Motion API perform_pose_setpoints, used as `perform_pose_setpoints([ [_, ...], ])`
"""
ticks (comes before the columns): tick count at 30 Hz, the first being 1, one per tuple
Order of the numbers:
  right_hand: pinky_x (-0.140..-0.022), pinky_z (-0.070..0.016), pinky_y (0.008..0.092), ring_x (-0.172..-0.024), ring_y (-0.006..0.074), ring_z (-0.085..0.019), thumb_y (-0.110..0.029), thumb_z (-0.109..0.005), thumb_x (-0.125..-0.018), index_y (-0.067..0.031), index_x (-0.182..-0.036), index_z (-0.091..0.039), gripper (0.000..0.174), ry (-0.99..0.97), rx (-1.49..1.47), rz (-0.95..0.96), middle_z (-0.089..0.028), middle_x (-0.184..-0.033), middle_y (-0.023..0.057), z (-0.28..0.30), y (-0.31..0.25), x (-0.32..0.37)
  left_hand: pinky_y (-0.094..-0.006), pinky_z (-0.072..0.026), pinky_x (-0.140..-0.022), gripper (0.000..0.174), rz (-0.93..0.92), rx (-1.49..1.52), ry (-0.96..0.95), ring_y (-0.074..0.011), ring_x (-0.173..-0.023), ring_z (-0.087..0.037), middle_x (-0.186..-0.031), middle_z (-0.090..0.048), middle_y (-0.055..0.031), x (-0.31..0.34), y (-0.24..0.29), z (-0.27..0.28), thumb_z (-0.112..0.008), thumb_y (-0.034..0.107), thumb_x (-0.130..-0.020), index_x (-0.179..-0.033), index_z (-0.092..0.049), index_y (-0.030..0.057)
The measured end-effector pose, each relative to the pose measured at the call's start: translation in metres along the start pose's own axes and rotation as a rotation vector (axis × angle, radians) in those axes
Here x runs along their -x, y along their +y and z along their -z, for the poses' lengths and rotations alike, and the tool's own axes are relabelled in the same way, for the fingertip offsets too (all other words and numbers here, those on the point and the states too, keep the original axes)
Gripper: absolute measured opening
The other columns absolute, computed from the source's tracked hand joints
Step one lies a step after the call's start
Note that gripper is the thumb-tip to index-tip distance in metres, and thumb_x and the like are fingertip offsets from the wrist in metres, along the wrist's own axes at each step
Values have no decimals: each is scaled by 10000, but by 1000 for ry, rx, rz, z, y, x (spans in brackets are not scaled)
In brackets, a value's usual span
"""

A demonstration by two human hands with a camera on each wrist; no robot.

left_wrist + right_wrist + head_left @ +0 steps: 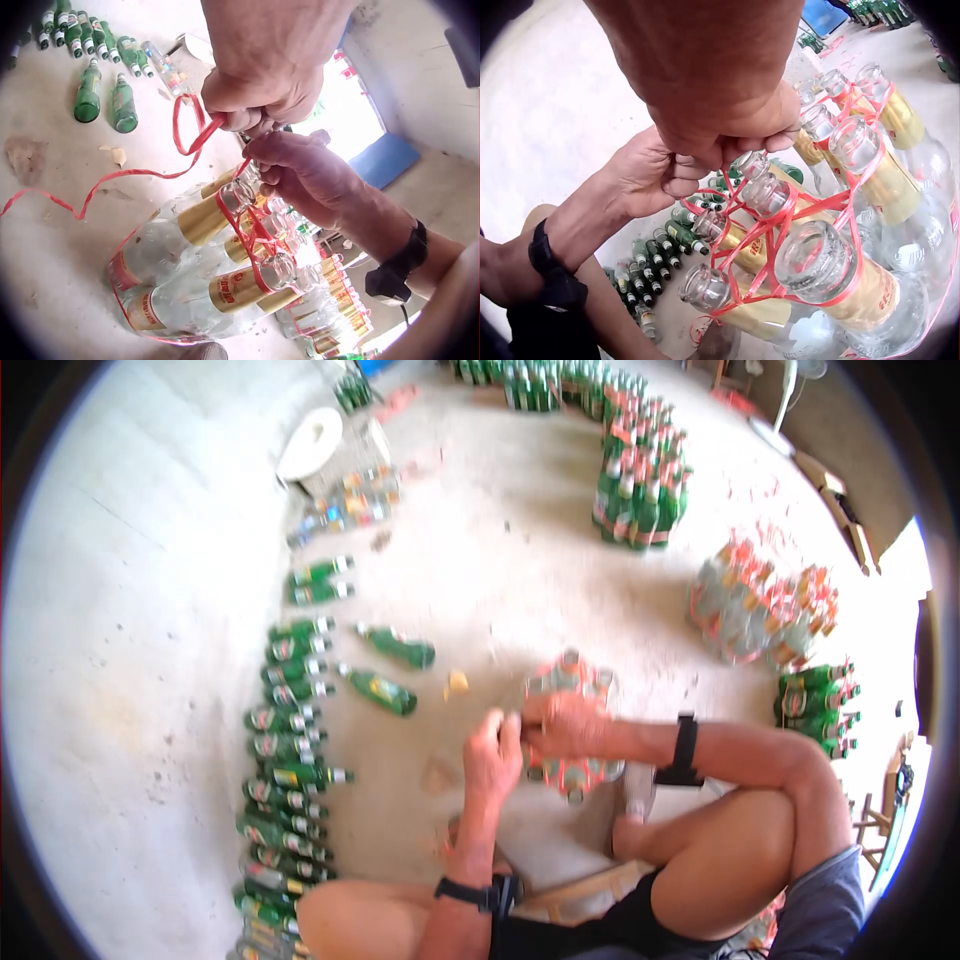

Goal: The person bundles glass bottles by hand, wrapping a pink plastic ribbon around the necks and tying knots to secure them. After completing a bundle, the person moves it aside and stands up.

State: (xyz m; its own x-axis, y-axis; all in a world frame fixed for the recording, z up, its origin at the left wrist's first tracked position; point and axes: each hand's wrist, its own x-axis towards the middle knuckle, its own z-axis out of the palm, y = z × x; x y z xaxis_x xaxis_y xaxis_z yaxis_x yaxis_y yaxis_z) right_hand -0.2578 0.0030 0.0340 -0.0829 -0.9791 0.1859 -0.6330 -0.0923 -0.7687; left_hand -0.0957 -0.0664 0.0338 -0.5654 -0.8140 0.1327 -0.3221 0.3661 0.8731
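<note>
Clear glass bottles with gold neck labels (577,772) (180,306) (877,304) stand bundled together, their necks laced with red string (112,176) (814,206). Above the necks at the bundle's near edge, my left hand (491,760) (262,71) (641,174) and my right hand (568,726) (311,180) (712,105) meet, fingers curled and touching. The left hand pinches the red string, and a loop and long tail trail from it in the left wrist view. The right fingers pinch string rising from the necks. The exact point between the fingertips is hidden.
Green bottles (285,745) lie in a row along the wall, with two more (378,690) on the floor nearby. Bundled green bottles (640,500) stand farther off, and bundled clear bottles (745,610) at the right. A fan (785,405) stands at the back right.
</note>
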Motion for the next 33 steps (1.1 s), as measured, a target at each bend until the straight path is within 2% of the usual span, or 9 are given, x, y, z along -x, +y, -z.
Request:
perform_pose_setpoints([
  [6, -679, -554, 472, -774, 378, -713, -189, -715, -865, -56, -864, -714, 133, -102, -89, -102, -707, -838, 191, 1, 2, 4, -471, -462, -582, 310, -21, -39, 6, -386, -584, -577, -680, -580, -227, 6, 11, 2, -651, 241, -1022, -835, -590, 1],
  [9, -672, -546, 460, -743, 366, -709, -200, -698, -909, -55, -893, -721, 148, -84, -189, -29, -701, -819, 194, 9, -3, 8, -464, -462, -587, 307, -25, -17, 28, -353, -580, -566, -671, -573, -217, 10, 20, -1, -662, 236, -1019, -833, -592, 2],
  [10, -670, -545, 454, -711, 350, -704, -196, -682, -928, -43, -906, -720, 159, -118, -184, -51, -689, -795, 207, 7, 0, 8, -460, -462, -594, 303, -4, -6, 15, -317, -583, -559, -666, -563, -209, 11, 19, -2, -663, 226, -1019, -830, -590, 1],
  [14, -658, -546, 451, -692, 341, -701, -180, -672, -921, -29, -897, -716, 159, -136, -186, -52, -687, -777, 215, 10, 1, 11, -455, -468, -604, 303, 148, 58, -42, -304, -608, -589, -682, -584, -208, 14, 12, -5, -663, 219, -1018, -827, -590, -5],
  [17, -662, -554, 449, -699, 330, -710, -166, -661, -913, -33, -880, -717, 148, -113, -176, -58, -698, -771, 200, 8, 3, 13, -455, -467, -601, 304, 76, 11, -45, -304, -607, -600, -676, -589, -209, 12, 21, -4, -666, 216, -1013, -820, -596, -9],
  [20, -691, -572, 445, -712, 303, -725, -154, -649, -910, -50, -923, -735, 135, -110, -121, -66, -727, -788, 162, 12, -1, 15, -457, -470, -595, 302, 130, 74, -53, -316, -597, -602, -668, -593, -213, 13, 14, -10, -670, 214, -1008, -820, -605, -15],
  [23, -655, -566, 392, -712, 254, -730, -156, -720, -915, -66, -1009, -736, 132, -131, -185, -106, -730, -804, 156, 10, 2, 15, -462, -479, -598, 294, 119, 52, -63, -340, -599, -612, -678, -607, -219, 14, 9, -11, -670, 211, -1007, -830, -615, -17],
  [29, -697, -611, 309, -796, 142, -738, -118, -668, -922, -89, -1184, -756, 278, -454, -599, -536, -760, -899, 23, 32, -9, 7, -476, -493, -633, 277, 99, 31, -75, -373, -657, -645, -728, -641, -224, 18, 19, -9, -671, 197, -1000, -834, -623, -19],
  [33, -764, -646, 325, -859, 172, -754, -148, -594, -973, -23, -1166, -744, 274, -463, -699, -553, -768, -973, 77, 36, -7, 10, -476, -505, -653, 251, 114, 55, -75, -371, -684, -661, -754, -654, -225, 20, 9, -12, -674, 184, -990, -848, -638, -20],
])
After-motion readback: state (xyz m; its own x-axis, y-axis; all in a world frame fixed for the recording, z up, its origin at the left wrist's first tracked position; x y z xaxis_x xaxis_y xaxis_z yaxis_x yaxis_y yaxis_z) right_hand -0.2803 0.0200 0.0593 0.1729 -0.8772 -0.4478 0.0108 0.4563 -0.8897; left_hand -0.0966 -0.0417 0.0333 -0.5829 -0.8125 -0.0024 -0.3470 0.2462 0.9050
